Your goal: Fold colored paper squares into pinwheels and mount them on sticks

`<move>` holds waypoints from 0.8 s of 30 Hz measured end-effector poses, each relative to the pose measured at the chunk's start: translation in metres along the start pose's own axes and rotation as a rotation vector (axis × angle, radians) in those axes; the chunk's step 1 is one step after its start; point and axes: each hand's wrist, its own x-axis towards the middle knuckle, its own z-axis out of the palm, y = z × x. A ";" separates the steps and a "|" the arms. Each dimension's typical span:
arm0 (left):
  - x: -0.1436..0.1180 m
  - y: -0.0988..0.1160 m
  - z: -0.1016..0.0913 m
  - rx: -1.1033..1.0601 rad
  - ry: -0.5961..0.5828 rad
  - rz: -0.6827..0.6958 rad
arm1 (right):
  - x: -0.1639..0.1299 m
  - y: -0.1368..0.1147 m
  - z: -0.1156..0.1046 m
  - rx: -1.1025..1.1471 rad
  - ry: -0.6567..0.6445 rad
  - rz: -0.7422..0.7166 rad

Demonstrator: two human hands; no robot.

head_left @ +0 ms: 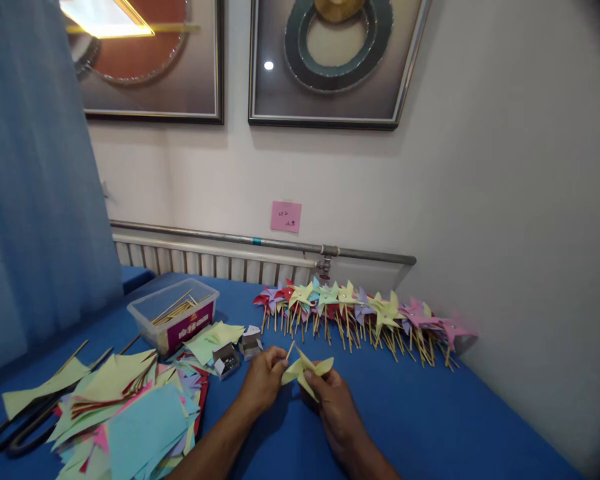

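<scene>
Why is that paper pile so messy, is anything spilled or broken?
Nothing looks broken. The cut paper squares lie in a loose, slipping heap, half burying the scissors. The finished pinwheels sit in a tidy row. Both hands hold a yellow pinwheel.

Soft, even indoor light fills the room; a ceiling lamp's bright glare reflects in the framed picture (145,60) at upper left. Shadows on the blue table (430,413) are faint. Wide-angle bending and dark vignetting mark the right corners; edges blur slightly.
</scene>
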 end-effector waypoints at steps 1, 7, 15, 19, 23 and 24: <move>0.000 -0.001 0.001 -0.041 -0.012 -0.027 | 0.001 0.003 -0.001 -0.005 -0.010 -0.007; -0.004 0.009 0.008 -0.222 -0.109 -0.227 | 0.007 -0.001 -0.006 0.076 -0.033 0.031; -0.015 0.019 0.012 -0.248 -0.159 -0.265 | 0.002 -0.005 -0.004 0.126 -0.019 0.046; -0.015 0.015 0.016 -0.203 -0.115 -0.250 | 0.002 -0.005 -0.004 0.172 0.010 0.048; -0.016 0.012 0.019 -0.161 -0.105 -0.258 | 0.003 -0.004 -0.004 0.183 0.005 0.039; -0.016 0.011 0.019 -0.155 -0.105 -0.259 | 0.003 -0.004 -0.004 0.182 0.003 0.037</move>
